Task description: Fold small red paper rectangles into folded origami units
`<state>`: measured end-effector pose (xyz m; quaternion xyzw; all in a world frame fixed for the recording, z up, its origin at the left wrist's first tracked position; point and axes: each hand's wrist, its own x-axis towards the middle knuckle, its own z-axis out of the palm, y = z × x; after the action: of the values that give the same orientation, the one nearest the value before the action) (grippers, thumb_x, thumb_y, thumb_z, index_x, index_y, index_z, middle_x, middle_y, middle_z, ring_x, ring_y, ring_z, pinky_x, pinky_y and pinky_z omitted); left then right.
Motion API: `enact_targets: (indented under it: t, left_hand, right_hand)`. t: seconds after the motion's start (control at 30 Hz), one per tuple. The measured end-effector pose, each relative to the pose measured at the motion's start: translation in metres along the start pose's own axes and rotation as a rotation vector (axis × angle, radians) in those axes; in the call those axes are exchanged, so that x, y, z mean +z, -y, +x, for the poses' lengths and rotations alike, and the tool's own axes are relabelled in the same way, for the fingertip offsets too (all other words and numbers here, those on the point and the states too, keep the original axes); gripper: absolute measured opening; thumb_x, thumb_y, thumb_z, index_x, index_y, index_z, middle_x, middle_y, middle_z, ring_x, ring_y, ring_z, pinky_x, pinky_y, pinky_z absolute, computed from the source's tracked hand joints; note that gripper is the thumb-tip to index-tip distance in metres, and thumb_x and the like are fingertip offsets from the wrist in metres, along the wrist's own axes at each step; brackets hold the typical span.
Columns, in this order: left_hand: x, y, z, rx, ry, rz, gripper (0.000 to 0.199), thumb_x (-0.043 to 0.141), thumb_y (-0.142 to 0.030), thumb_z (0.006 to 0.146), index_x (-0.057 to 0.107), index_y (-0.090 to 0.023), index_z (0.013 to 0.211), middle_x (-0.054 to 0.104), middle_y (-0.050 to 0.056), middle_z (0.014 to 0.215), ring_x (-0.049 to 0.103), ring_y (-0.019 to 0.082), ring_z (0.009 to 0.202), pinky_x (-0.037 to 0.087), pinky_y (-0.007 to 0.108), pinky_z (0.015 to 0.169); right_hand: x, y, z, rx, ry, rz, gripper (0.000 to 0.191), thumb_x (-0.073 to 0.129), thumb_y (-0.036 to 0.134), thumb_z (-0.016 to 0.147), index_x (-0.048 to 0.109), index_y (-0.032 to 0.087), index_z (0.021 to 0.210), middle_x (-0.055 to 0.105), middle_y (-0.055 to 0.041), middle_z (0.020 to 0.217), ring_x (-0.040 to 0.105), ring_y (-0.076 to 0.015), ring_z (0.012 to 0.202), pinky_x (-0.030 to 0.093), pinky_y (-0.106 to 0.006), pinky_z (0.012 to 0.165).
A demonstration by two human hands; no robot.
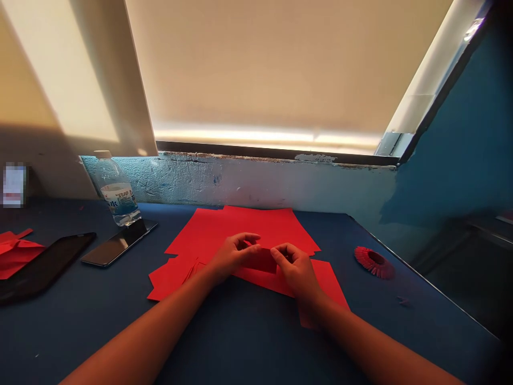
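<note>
Just above the stacked red paper sheets (pixel 248 224), both hands are at a small, darker red paper strip (pixel 260 261). My right hand (pixel 298 270) pinches the strip's right end between thumb and fingertips. At its left end, my left hand (pixel 230 256) has its thumb on the strip and its index finger curved above, apart from the thumb. The other left fingers are partly hidden. More red sheets (pixel 331 283) lie under and around both hands, and a few cut or folded red pieces (pixel 193 271) rest beside my left wrist.
A fringed red paper ring (pixel 373 262) lies near the right edge of the blue table (pixel 224 342). To the left are a phone (pixel 120 243), a plastic bottle (pixel 120 187), a dark flat device (pixel 48 267) and red paper pieces (pixel 18 251). A wall (pixel 256 184) stands behind.
</note>
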<state>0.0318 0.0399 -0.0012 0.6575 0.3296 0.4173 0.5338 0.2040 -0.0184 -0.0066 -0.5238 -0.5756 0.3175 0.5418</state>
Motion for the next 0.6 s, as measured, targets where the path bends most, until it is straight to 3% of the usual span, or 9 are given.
enact_targets:
  t: [0.13, 0.33, 0.47, 0.6]
  left_hand:
    - [0.0028, -0.0055, -0.0035, -0.004, 0.106, 0.097, 0.030, 0.067, -0.043, 0.071, 0.070, -0.015, 0.080, 0.067, 0.006, 0.079, 0.059, 0.020, 0.078, 0.044, 0.027, 0.069]
    - [-0.0030, -0.0034, -0.0025, -0.064, -0.035, 0.009, 0.030, 0.066, -0.044, 0.070, 0.067, -0.014, 0.076, 0.065, 0.004, 0.074, 0.058, 0.017, 0.069, 0.043, 0.026, 0.062]
    - [-0.0026, -0.0051, -0.0007, -0.077, -0.035, 0.072, 0.036, 0.069, -0.043, 0.067, 0.067, -0.016, 0.090, 0.065, 0.004, 0.080, 0.058, 0.017, 0.071, 0.043, 0.026, 0.063]
    - [0.0003, -0.0088, -0.0017, -0.095, 0.024, 0.103, 0.048, 0.070, -0.043, 0.068, 0.062, -0.017, 0.107, 0.063, 0.003, 0.076, 0.058, 0.017, 0.073, 0.044, 0.027, 0.065]
  right_hand:
    - [0.0005, 0.0012, -0.0005, -0.013, 0.024, -0.024, 0.027, 0.056, 0.044, 0.080, 0.061, 0.018, 0.073, 0.060, -0.0012, 0.067, 0.051, -0.0146, 0.059, 0.039, -0.026, 0.056]
    - [-0.0006, -0.0007, 0.0025, 0.046, -0.078, 0.038, 0.030, 0.051, 0.047, 0.081, 0.053, 0.019, 0.073, 0.053, -0.0010, 0.067, 0.049, -0.0156, 0.061, 0.040, -0.027, 0.057]
    - [0.0006, 0.0025, 0.0002, -0.014, -0.010, 0.018, 0.031, 0.058, 0.040, 0.078, 0.052, 0.020, 0.100, 0.056, -0.0027, 0.082, 0.052, -0.0166, 0.070, 0.042, -0.027, 0.062]
    - [0.0017, 0.0039, -0.0024, -0.030, 0.053, -0.105, 0.040, 0.062, 0.034, 0.076, 0.050, 0.022, 0.113, 0.053, 0.0017, 0.072, 0.049, -0.0146, 0.061, 0.040, -0.028, 0.059]
